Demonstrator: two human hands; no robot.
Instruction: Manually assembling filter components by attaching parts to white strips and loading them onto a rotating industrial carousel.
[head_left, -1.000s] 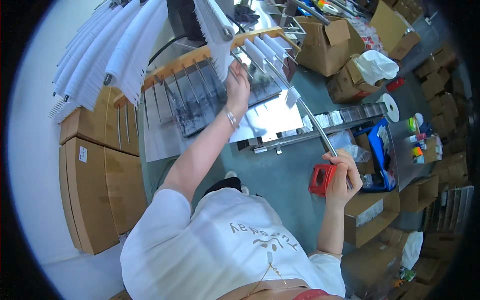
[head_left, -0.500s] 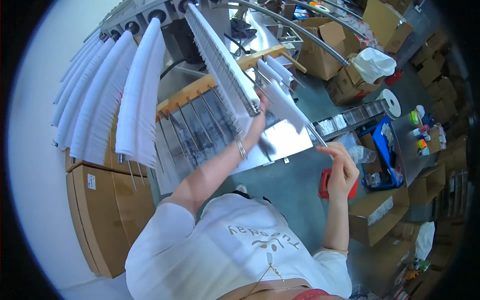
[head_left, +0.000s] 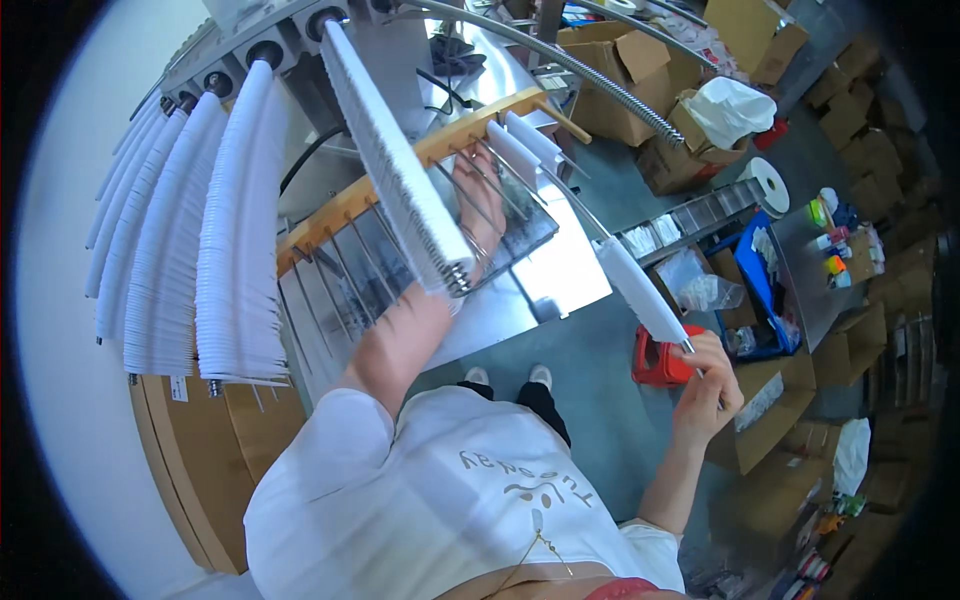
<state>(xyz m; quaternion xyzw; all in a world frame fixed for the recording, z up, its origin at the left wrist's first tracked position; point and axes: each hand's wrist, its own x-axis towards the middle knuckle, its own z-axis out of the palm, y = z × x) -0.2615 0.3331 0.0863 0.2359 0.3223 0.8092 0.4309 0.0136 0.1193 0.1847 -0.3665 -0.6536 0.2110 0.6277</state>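
Observation:
My right hand [head_left: 710, 385] is closed around the near end of a thin metal rod [head_left: 582, 213]. A white sleeve-like bundle [head_left: 640, 292] sits on that rod, close to my fingers. My left hand [head_left: 478, 180] reaches under a long spindle packed with white pleated material [head_left: 395, 165]. It is among the thin metal rods of a wooden bar [head_left: 345, 205], which partly cover it, so I cannot tell what its fingers grip. Two shorter white bundles [head_left: 513, 152] hang on rods at the bar's right end.
More white-loaded spindles [head_left: 240, 230] hang from the machine at left, above cardboard boxes [head_left: 180, 470]. A flexible metal hose [head_left: 590, 75] crosses the upper right. A red container [head_left: 655, 360] and a blue crate [head_left: 765, 290] stand at right, near open cartons [head_left: 775, 410].
The white bundle now lies nearer my right hand along the rod, and that hand has moved down and right. My left hand has left the bundle and moved up to the wooden bar.

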